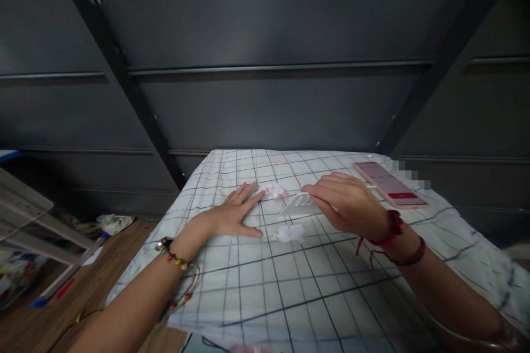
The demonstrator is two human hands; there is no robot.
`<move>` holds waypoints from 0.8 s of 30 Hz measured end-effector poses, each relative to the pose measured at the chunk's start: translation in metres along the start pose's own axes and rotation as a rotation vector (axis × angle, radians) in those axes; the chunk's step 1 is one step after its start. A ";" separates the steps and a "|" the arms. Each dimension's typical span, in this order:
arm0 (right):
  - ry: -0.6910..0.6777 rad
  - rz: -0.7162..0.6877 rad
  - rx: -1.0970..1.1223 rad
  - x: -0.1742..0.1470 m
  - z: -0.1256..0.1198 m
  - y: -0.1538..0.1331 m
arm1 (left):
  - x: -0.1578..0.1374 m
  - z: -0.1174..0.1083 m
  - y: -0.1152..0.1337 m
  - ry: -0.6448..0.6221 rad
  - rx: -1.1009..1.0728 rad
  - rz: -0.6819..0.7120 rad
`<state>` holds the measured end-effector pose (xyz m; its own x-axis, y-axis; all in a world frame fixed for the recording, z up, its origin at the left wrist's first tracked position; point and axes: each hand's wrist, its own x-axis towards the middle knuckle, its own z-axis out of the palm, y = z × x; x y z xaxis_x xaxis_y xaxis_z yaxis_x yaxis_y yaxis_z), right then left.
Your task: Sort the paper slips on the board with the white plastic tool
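Note:
My left hand (234,214) lies on the checked cloth with its fingers spread and nothing held. Its fingertips are beside a small white clump with pinkish-red marks (273,192). My right hand (345,201) is closed on a flat white plastic piece with slots (301,202), which is tilted with its lower edge at the cloth. Just below that piece sits a second white clump (290,233). I cannot make out what the clumps are made of.
A white cloth with dark grid lines (256,281) covers the table. To the right of my right hand lies a pink-edged phone (389,185), its screen lit. Dark panels (265,105) stand behind the table. At left is a pale frame (53,242) on the wooden floor (124,248).

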<state>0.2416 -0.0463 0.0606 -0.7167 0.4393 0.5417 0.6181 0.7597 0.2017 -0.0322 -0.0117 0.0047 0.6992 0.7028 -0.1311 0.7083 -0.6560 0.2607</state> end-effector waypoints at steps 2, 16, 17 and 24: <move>-0.076 0.029 0.022 0.002 -0.003 -0.001 | -0.001 0.001 0.001 -0.002 -0.005 -0.023; -0.246 0.026 0.060 0.002 -0.018 -0.031 | -0.033 0.013 0.013 0.069 0.117 -0.004; -0.258 0.015 0.080 0.001 -0.018 -0.035 | -0.041 0.015 0.016 0.086 0.128 -0.009; -0.275 0.024 0.141 -0.022 -0.039 -0.042 | -0.083 0.028 0.029 0.149 0.195 -0.019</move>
<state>0.2439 -0.1067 0.0725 -0.7751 0.5563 0.2995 0.5984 0.7985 0.0657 -0.0673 -0.0966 -0.0042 0.6738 0.7389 0.0119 0.7366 -0.6728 0.0681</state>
